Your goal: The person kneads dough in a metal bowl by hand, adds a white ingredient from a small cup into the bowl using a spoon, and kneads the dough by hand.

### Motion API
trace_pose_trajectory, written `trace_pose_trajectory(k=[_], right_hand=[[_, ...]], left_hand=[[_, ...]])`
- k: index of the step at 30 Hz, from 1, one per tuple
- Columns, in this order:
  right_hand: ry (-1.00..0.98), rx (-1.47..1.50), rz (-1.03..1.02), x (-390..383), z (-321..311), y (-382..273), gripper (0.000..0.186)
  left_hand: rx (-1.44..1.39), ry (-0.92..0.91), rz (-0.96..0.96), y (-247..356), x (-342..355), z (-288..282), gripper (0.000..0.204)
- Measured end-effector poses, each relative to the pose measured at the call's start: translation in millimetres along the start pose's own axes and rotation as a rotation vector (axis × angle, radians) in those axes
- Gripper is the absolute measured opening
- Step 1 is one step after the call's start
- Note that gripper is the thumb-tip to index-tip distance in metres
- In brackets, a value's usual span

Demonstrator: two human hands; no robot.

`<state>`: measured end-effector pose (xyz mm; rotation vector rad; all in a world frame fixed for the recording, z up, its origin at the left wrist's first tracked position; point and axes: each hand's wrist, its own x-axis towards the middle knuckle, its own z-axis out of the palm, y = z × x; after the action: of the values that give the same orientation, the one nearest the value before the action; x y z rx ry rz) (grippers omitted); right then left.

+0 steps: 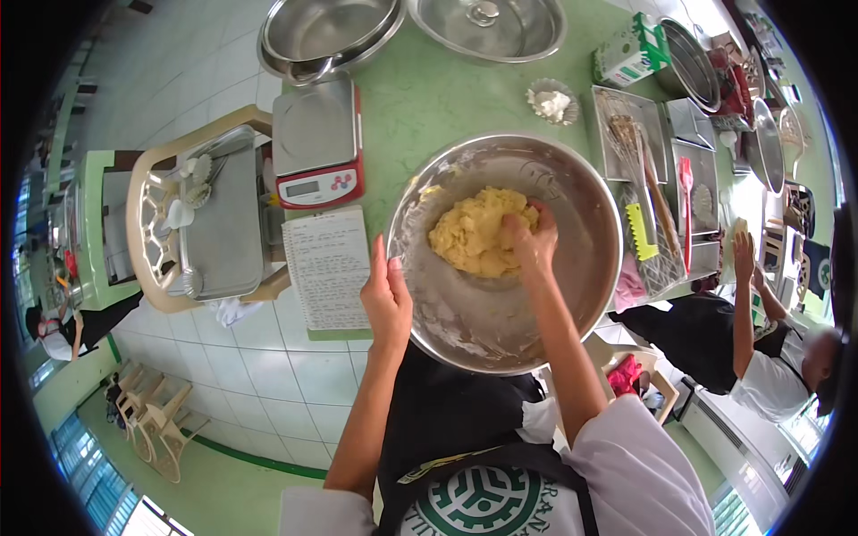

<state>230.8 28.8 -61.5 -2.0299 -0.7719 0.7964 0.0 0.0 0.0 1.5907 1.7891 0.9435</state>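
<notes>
A wide steel mixing bowl (572, 304) stands at the table's front edge, its inner wall smeared with pale residue. In it lies a lumpy mass of yellow dough (474, 234). My right hand (534, 239) reaches into the bowl, its fingers curled into the dough's right side; some fingertips are hidden there. At the bowl's left side, my left hand (388, 299) holds the rim, with the fingers pointing up along it.
Left of the bowl are a red-and-white kitchen scale (315, 138) and a handwritten notebook (326, 268). A small dish of white stuff (552, 103) sits beyond. Trays with a whisk and spatulas (639, 228) lie right. Another person (760, 330) stands at the right.
</notes>
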Motion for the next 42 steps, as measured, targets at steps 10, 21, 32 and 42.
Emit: trace_pose_trajectory(k=[10,21,32,42], right_hand=[[-0.404,-0.276,-0.491,-10,76,-116,0.02],[-0.273,-0.401,-0.447,7,42,-92,0.041],[-0.629,-0.439,-0.697,-81,-60,-70,0.028],[-0.037,-0.667,-0.59,-73,-6,-10,0.031]], left_hand=[[-0.052,-0.104,-0.033,-3,33,-7,0.032],[-0.25,0.02,-0.109,-6,39,6,0.028],[0.047,-0.158,0.21,3,108,12,0.028],[0.223,-0.205,0.197,35,115,36,0.027]])
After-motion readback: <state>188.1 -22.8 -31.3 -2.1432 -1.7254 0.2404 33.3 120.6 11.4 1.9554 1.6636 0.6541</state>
